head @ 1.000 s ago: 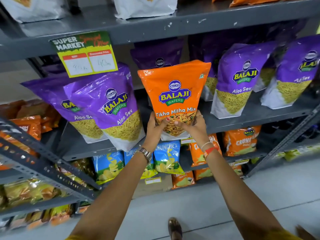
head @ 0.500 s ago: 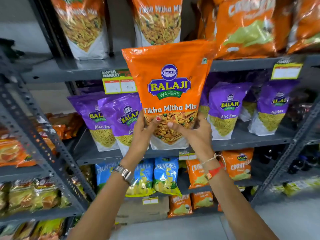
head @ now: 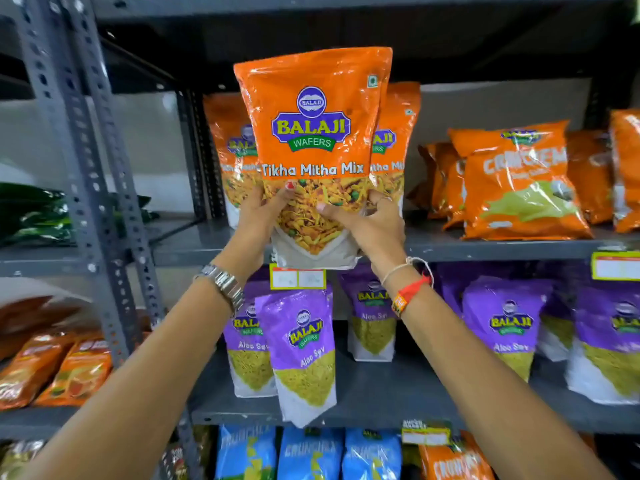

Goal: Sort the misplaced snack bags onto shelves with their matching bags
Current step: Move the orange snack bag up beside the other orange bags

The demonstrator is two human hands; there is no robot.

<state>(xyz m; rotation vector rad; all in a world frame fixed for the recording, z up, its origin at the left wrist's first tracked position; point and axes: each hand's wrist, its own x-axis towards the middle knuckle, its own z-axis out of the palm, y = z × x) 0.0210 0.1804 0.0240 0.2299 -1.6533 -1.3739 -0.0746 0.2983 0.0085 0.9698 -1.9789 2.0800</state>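
An orange Tikha Mitha Mix bag point(head: 313, 133) is held upright in front of the upper grey shelf point(head: 485, 245). My left hand point(head: 258, 216) grips its lower left side and my right hand point(head: 370, 223) grips its lower right. Its white bottom hangs just over the shelf's front edge. Right behind it stand two matching orange Tikha Mitha Mix bags point(head: 394, 140), one peeking out on each side. Purple Aloo Sev bags point(head: 304, 348) fill the shelf below.
Orange Crunchex bags point(head: 519, 181) lie on the upper shelf to the right. Blue Crunchex bags point(head: 311, 452) sit on the lowest shelf. A perforated grey upright point(head: 86, 168) divides off a left rack with green bags point(head: 31, 213) and orange packets point(head: 52, 368). A price label point(head: 298, 278) hangs on the shelf edge.
Both hands have lifted the orange bag from the purple Aloo Sev shelf up to the shelf above, in front of the matching orange bags. The view has tilted upward.
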